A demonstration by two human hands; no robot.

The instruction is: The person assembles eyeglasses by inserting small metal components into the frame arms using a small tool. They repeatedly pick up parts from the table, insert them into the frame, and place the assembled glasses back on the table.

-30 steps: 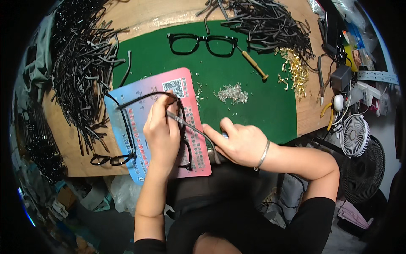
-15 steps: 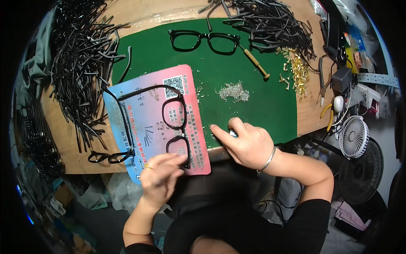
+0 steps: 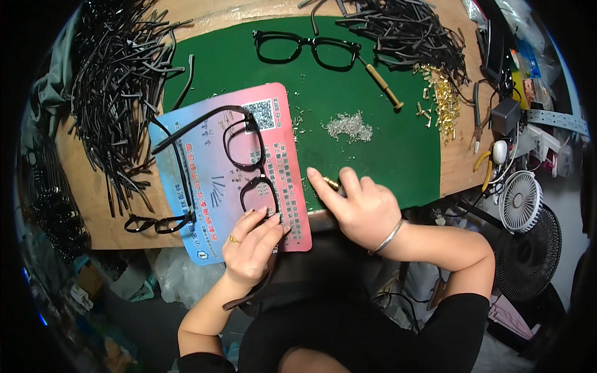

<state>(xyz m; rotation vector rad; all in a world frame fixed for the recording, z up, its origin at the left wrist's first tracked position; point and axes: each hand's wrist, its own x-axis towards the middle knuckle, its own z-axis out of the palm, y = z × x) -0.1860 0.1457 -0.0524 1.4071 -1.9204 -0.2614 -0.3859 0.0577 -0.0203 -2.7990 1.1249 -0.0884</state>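
My left hand [image 3: 252, 242] is closed on a pair of black eyeglasses [image 3: 262, 155] at the end nearest me, its fingertips by the lower lens rim. One temple reaches left from the far end over a pink and blue printed card [image 3: 292, 205]; the other runs below my hand. My right hand [image 3: 367, 208] is curled round a small brass-coloured tool [image 3: 331, 183], mostly hidden, with the index finger stretched toward the card's right edge. Small dark screws [image 3: 217, 189] lie on the card. A second pair of black glasses [image 3: 158, 224] sits at its left edge.
A green mat [image 3: 398, 155] holds a heap of tiny silver screws [image 3: 349, 127], black glasses [image 3: 306, 50] and a brass screwdriver [image 3: 382, 86]. Dark temples pile up left [image 3: 118, 105] and far right [image 3: 404, 34]. Brass pieces [image 3: 444, 102], pliers [image 3: 482, 158] and a white fan [image 3: 521, 199] stand right.
My left fingers have come down and closed on the near end of the glasses, whose near temple now shows below the hand. More of the brass tool shows in my right hand.
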